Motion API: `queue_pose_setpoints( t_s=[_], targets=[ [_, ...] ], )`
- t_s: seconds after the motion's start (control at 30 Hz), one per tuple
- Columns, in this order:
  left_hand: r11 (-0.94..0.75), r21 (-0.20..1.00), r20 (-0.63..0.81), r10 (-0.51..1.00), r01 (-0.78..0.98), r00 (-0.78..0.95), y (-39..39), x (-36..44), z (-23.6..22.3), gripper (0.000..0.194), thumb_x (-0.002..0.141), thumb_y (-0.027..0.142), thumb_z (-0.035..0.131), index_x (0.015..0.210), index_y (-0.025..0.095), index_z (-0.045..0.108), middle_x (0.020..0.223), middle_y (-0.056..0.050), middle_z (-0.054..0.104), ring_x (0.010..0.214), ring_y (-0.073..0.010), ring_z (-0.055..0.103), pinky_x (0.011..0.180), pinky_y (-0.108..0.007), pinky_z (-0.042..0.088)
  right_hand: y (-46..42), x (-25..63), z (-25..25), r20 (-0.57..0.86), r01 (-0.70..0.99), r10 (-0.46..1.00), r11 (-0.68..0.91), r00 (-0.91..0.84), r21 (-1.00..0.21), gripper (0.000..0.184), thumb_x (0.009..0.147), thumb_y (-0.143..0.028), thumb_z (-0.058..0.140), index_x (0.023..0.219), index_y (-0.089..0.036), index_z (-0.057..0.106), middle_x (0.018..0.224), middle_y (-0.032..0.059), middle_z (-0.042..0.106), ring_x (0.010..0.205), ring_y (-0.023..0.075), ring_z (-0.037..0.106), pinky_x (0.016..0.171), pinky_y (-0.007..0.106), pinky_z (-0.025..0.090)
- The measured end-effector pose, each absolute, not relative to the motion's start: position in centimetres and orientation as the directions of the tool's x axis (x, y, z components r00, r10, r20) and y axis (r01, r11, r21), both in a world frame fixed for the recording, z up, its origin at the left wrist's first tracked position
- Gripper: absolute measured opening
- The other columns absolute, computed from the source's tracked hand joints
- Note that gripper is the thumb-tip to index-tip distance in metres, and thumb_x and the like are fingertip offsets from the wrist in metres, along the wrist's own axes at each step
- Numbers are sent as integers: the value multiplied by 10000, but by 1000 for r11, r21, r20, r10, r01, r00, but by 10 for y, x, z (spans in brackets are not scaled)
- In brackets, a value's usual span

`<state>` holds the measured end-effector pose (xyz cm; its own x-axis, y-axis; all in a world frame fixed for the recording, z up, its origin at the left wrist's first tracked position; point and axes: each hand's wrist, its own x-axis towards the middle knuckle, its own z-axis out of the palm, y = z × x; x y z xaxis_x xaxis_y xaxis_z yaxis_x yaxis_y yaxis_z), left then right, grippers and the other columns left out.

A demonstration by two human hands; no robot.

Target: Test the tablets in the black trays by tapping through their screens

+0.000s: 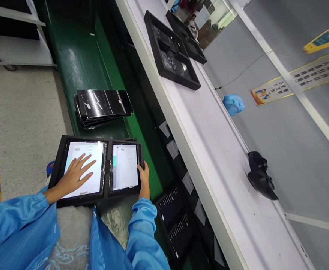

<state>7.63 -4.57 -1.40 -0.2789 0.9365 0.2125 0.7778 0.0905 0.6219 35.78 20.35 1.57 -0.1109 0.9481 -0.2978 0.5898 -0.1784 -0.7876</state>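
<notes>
Beside a white shelf (209, 146), green bench (81, 67).

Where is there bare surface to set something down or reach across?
Longest bare stretch: the white tabletop, between the black divided trays and black bundle. The green bench shows bare surface beyond the glossy black stack. Crowded: the black two-bay tray with lit screens, left hand over one, right hand gripping the tray's edge.
</notes>
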Motion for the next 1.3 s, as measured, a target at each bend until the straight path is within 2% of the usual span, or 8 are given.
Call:
queue_pose_setpoints(
  t_s=[0.27, 0.37, 0.47, 0.53, 0.7, 0.97, 1.13, 1.3],
  targets=[
    [347, 704, 170, 765, 620, -621, -63, 47, -18, 681, 957, 480, 386, 1548, 201, 195, 1590, -168, 267, 1469, -369, 229, 1182, -612, 254, 203, 355, 16, -302, 575, 950, -202, -82, -793, 598, 779, -354, 629, 1327, -128, 548, 1374, 134, 592, 1233, 262, 572, 1048, 331, 443],
    [448, 763, 57, 672, 466, -739, -70, 30, -29, 753, 947, 566, 348, 1555, 168, 151, 1589, -184, 259, 1443, -384, 281, 1179, -592, 293, 203, 355, 18, -306, 583, 948, -201, -85, -787, 637, 793, -407, 631, 1350, -117, 527, 1398, 148, 568, 1258, 272, 548, 1053, 320, 431],
    [510, 805, -66, 585, 303, -808, -76, 16, -46, 798, 937, 587, 353, 1550, 122, 141, 1555, -225, 312, 1381, -395, 384, 1094, -570, 416, 203, 355, 19, -302, 587, 949, -196, -87, -786, 628, 789, -414, 628, 1336, -121, 533, 1375, 156, 585, 1246, 284, 557, 1058, 341, 427],
    [511, 808, -80, 590, 295, -803, -79, 10, -56, 780, 946, 567, 340, 1546, 108, 147, 1544, -226, 337, 1343, -400, 432, 1011, -569, 472, 204, 355, 19, -299, 587, 951, -195, -84, -786, 609, 783, -408, 622, 1320, -133, 541, 1360, 152, 598, 1229, 290, 570, 1048, 354, 439],
    [424, 841, 9, 609, 335, -793, -82, 11, -68, 702, 945, 543, 414, 1539, 207, 247, 1534, -173, 387, 1283, -392, 501, 966, -586, 502, 205, 352, 19, -298, 593, 952, -201, -70, -780, 605, 774, -429, 607, 1303, -140, 552, 1338, 153, 612, 1223, 300, 575, 1037, 369, 448],
    [419, 868, -88, 657, 266, -749, -78, 17, -59, 759, 935, 569, 374, 1526, 111, 252, 1470, -210, 462, 1283, -354, 514, 987, -556, 485, 205, 350, 22, -295, 603, 954, -201, -60, -772, 590, 776, -410, 615, 1296, -135, 562, 1317, 151, 625, 1192, 304, 593, 1017, 369, 462],
    [430, 902, -273, 646, 44, -713, -79, 16, -53, 741, 919, 566, 395, 1518, 144, 288, 1541, -138, 388, 1398, -338, 369, 1153, -556, 293, 205, 348, 23, -300, 601, 952, -207, -56, -772, 577, 783, -392, 618, 1293, -127, 576, 1306, 146, 636, 1179, 296, 601, 1007, 352, 467],
    [527, 838, -483, 595, -142, -642, -90, 18, -61, 663, 937, 553, 321, 1401, 102, 460, 1537, -149, 389, 1434, -389, 272, 1165, -596, 202, 203, 351, 26, -312, 593, 950, -237, -25, -769, 567, 824, -436, 577, 1281, -104, 615, 1328, 149, 627, 1224, 278, 579, 1044, 337, 432]
  ],
)
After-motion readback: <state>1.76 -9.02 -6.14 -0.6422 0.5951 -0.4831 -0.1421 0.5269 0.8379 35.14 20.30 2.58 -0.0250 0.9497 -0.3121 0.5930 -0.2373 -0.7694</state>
